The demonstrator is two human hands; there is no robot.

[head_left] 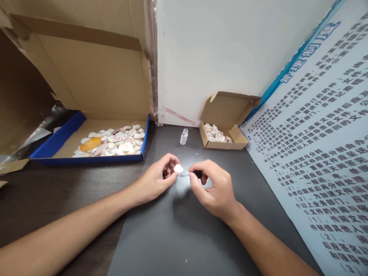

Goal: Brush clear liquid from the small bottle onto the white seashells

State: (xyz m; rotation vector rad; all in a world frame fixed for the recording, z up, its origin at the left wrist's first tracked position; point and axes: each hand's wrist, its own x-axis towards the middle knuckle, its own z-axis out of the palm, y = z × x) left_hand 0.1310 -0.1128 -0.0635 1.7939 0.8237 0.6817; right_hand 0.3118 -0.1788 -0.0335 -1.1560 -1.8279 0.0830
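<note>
My left hand (161, 179) pinches a small white shell (178, 168) between thumb and fingers over a dark grey mat (178, 230). My right hand (212, 184) holds a small black-capped applicator (197, 174), and its thin tip points at the shell. The two hands are close together at the middle of the mat. A small clear glass vial (184, 137) stands open just beyond them.
A large blue-edged cardboard box (57, 147) at left holds several white shells and one orange shell (90, 144). A small cardboard box (227, 145) with shells sits at the back right. A white wall is behind, and a printed poster (322, 145) leans at right.
</note>
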